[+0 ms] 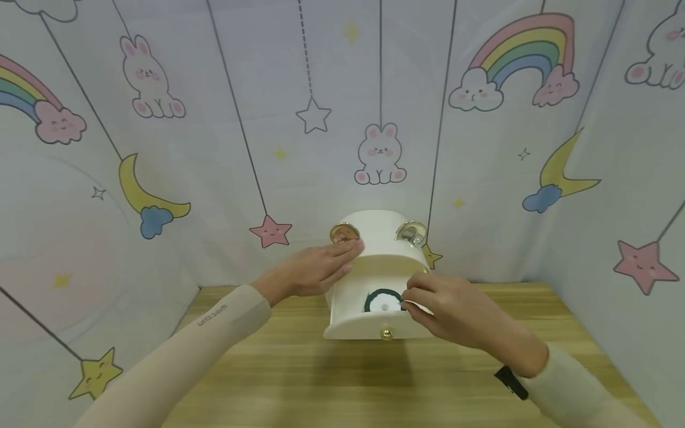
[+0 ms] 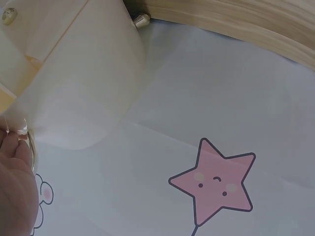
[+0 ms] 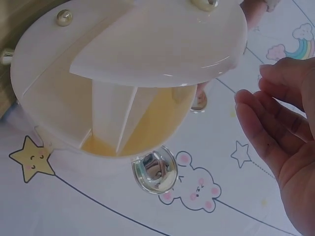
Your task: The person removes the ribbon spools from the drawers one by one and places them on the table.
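Note:
A white rounded storage box (image 1: 374,235) with gold ear-shaped trims stands against the back wall. Its drawer (image 1: 353,327), with a small gold knob (image 1: 386,334), is pulled out toward me. Inside lies a dark green ring-shaped item (image 1: 374,297); its exact kind is unclear. My left hand (image 1: 316,270) rests with extended fingers on the box top, by the left gold ear (image 1: 342,232). At the drawer's right side is my right hand (image 1: 455,309), fingertips near the green ring. The right wrist view shows this hand (image 3: 285,128) with bent fingers, thumb apart and nothing visible between them.
The box stands on a wood-grain tabletop (image 1: 257,368). Pale cloth walls (image 1: 241,148) printed with rabbits, stars and rainbows close in the back and both sides. A black strap (image 1: 512,382) hangs at my right sleeve.

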The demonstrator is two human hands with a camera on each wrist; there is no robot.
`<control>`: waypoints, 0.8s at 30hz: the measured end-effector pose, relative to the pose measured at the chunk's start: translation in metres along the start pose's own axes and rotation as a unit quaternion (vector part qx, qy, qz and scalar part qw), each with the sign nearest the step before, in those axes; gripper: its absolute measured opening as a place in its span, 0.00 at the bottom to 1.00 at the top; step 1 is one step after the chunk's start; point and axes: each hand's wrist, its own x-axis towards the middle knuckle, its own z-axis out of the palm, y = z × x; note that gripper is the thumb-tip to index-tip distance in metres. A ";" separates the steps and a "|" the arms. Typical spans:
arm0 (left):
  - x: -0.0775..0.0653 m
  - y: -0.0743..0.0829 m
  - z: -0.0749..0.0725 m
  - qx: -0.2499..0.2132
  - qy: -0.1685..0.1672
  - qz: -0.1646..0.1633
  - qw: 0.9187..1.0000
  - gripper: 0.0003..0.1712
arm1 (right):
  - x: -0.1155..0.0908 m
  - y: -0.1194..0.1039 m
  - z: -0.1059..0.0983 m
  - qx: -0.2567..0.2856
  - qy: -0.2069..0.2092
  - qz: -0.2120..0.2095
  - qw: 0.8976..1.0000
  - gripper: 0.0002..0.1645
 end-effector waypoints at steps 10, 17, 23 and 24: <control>-0.004 -0.002 0.001 -0.011 -0.021 0.009 1.000 0.36 | 0.016 0.013 -0.001 0.022 -0.095 0.040 0.994 0.12; -0.005 -0.003 0.004 -0.006 -0.025 0.010 1.000 0.37 | 0.024 0.028 -0.001 0.055 -0.228 0.091 0.968 0.15; -0.004 -0.003 0.004 -0.010 -0.021 0.015 1.000 0.37 | 0.028 0.037 0.005 0.075 -0.294 0.095 0.948 0.23; -0.004 -0.003 0.004 -0.009 -0.020 0.015 1.000 0.37 | 0.029 0.038 0.006 0.078 -0.304 0.096 0.945 0.24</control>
